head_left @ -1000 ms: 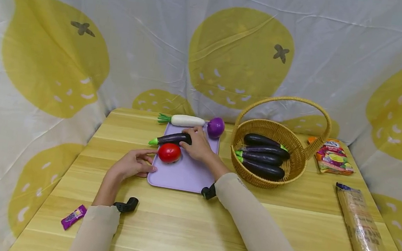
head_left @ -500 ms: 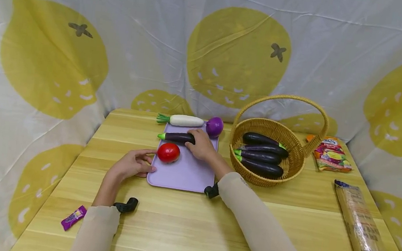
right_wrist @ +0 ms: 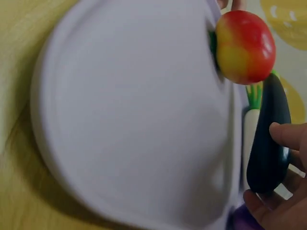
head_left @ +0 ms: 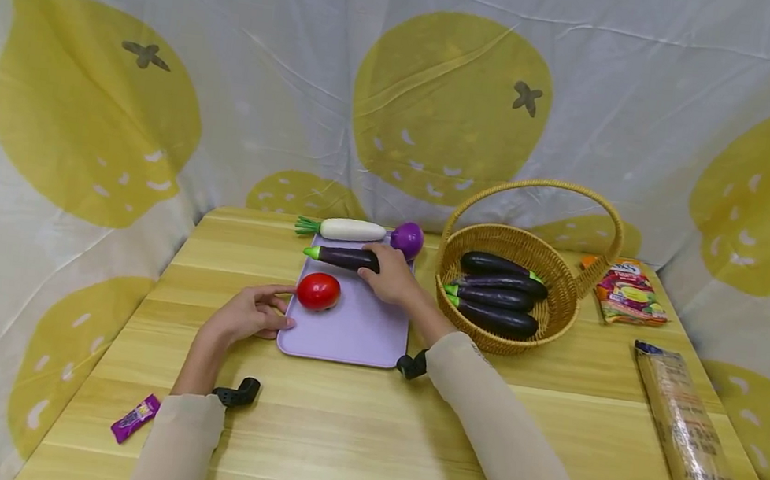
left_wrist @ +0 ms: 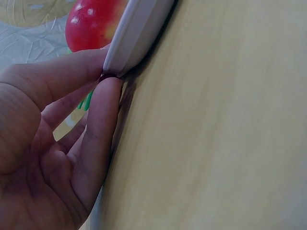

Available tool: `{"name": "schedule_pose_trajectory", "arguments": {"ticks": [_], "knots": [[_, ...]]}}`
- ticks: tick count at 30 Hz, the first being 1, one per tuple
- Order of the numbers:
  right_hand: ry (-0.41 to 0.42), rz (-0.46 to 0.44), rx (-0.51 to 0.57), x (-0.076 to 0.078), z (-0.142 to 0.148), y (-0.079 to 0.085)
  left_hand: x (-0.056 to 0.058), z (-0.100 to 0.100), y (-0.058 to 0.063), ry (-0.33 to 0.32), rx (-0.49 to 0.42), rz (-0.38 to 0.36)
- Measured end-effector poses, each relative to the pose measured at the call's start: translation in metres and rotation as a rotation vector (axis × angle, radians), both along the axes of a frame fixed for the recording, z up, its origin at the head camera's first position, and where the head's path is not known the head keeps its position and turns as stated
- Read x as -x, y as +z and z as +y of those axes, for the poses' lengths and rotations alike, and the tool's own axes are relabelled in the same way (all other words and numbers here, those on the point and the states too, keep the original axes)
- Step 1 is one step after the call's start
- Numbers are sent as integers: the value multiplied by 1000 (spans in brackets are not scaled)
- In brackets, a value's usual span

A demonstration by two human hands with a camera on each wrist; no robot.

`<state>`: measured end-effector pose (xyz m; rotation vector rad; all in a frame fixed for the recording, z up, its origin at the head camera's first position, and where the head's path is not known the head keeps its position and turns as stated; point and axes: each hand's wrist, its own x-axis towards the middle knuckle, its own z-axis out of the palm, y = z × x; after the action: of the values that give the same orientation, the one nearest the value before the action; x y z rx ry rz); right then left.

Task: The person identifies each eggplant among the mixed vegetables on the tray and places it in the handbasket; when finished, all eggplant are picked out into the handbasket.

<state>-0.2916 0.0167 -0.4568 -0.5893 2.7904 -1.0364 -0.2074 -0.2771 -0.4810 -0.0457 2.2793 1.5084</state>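
Note:
My right hand [head_left: 391, 276] holds a dark purple eggplant [head_left: 342, 257] by its thick end over the far part of the lilac tray [head_left: 348, 339]. The green tip points left. In the right wrist view the thumb presses one side of the eggplant [right_wrist: 269, 139], with fingers around its blunt end. My left hand [head_left: 249, 316] pinches the tray's left rim, thumb on top and a finger beneath, as the left wrist view shows at the tray edge [left_wrist: 134, 33]. A round red-and-yellow fruit [head_left: 318, 292] sits on the tray near that hand.
Beyond the tray lie a white radish [head_left: 353, 230] with green leaves and a purple onion [head_left: 407, 240]. A wicker basket [head_left: 564, 320] with several eggplants stands right. Farther right are a candy bag [head_left: 631, 293] and a long noodle pack [head_left: 690, 445]. A small purple packet [head_left: 135, 418] lies front left.
My right hand has shifted the eggplant to the right and a little back, away from the red fruit, turning it nearly level across the view. My left hand stays at the tray rim.

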Motion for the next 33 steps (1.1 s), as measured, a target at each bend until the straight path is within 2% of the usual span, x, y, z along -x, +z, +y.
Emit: {"name": "schedule_pose_trajectory", "arguments": {"ticks": [9, 17, 20, 28, 33], "knots": [[23, 86, 39, -17, 16, 31, -2, -1, -1, -3, 2, 4], [90, 96, 92, -33, 40, 59, -2, -1, 1, 7, 5, -4], [118, 79, 89, -41, 54, 66, -2, 0, 2, -8, 9, -6], [115, 65, 80, -66, 102, 69, 1, 1, 0, -1, 6, -15], [101, 95, 88, -76, 132, 69, 0, 1, -1, 17, 5, -15]]}}
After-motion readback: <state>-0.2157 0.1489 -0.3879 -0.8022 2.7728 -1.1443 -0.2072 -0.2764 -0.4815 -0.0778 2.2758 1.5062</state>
